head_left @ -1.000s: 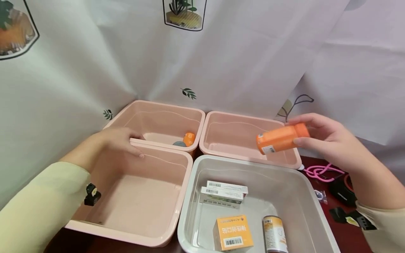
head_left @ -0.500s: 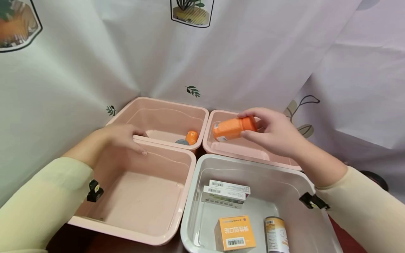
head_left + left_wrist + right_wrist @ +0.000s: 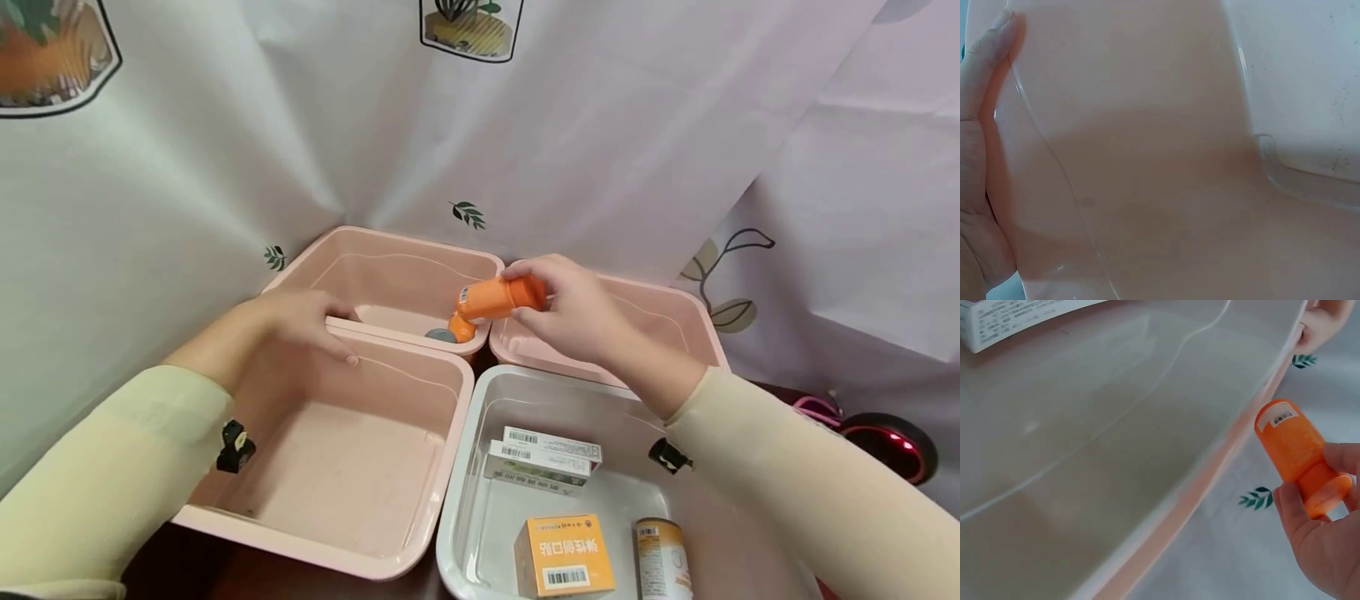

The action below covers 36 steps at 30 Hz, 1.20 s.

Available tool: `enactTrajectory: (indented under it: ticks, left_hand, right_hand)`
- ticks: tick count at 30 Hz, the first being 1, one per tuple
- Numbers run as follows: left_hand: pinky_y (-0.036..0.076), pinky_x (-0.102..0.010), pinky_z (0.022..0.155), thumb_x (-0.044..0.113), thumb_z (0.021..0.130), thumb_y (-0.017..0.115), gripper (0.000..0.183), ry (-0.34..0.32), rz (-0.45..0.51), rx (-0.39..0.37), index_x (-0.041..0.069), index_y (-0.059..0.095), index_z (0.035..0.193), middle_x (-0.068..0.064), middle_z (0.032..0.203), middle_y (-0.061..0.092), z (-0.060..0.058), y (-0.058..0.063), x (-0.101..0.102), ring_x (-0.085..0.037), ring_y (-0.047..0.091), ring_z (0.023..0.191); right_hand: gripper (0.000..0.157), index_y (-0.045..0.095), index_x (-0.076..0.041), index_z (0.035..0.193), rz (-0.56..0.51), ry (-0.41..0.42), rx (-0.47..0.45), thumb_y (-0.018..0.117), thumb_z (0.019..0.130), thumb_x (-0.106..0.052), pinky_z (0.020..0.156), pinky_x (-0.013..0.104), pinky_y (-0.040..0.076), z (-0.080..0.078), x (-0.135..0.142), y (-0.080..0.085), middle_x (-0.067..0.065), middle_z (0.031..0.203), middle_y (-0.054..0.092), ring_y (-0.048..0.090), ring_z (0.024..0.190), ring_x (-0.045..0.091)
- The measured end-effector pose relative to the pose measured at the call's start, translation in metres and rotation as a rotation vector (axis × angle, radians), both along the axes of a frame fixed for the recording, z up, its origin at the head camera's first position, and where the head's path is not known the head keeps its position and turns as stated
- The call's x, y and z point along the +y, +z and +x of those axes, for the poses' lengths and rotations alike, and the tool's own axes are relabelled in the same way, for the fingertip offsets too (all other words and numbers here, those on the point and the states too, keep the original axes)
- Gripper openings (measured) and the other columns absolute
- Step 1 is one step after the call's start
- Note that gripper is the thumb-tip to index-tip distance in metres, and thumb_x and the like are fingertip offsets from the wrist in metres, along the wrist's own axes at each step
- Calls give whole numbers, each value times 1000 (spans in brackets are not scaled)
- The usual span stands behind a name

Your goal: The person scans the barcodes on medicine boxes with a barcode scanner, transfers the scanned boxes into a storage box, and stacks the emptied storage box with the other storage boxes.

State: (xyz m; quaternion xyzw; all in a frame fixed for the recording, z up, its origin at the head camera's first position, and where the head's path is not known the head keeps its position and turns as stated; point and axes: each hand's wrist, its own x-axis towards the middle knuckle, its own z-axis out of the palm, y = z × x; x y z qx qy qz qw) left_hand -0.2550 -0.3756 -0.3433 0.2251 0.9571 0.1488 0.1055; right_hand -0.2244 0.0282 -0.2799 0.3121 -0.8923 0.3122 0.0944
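My right hand holds an orange bottle by its cap end, tilted with its base toward the left. In the head view the bottle reaches over the right rim of the far left pink bin. The right wrist view shows fingers and thumb round the orange cap and a barcode label near the base. Inside that bin lie another orange container and a grey round lid. My left hand grips the rims where the two left bins meet, thumb inside the near bin, fingertips partly hidden.
The near left pink bin and far right pink bin adjoin a grey bin. The grey one holds white boxes, a yellow box and a can-like container. A black round object lies right.
My right hand has carried the orange bottle leftward, across the far right bin, to the far left bin's edge. The left hand has stayed at the rims.
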Motion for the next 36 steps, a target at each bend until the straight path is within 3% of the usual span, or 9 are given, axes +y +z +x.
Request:
enactTrajectory:
  ticks: [13,16,26,36]
  left_hand:
    - [51,-49,94,63,75,90,70,7,-28,14,17,76,128,5,111,74,0,1,2,-18,66,102]
    - [50,-49,95,63,76,89,70,5,-31,14,18,77,128,5,111,74,0,1,2,-17,65,102]
    - [51,-48,95,62,76,89,69,5,-31,12,17,77,127,5,110,74,0,3,2,-18,65,101]
    - [51,-53,95,65,75,89,74,34,-51,8,16,76,129,2,114,73,0,3,2,-21,65,104]
  right_hand:
    - [47,71,-13,135,70,83,64,77,89,-4,98,39,50,-10,-30,-13,5,129,69,59,120,24]
    - [48,70,-12,136,81,80,69,78,89,-6,102,39,48,-11,-29,-17,6,131,68,57,124,24]
    - [41,72,-9,131,112,104,85,80,90,-11,96,39,49,-12,-26,-15,7,123,67,59,110,26]
    - [31,74,-5,123,204,109,89,72,92,-11,99,44,48,-9,-11,-18,11,118,69,62,108,31]
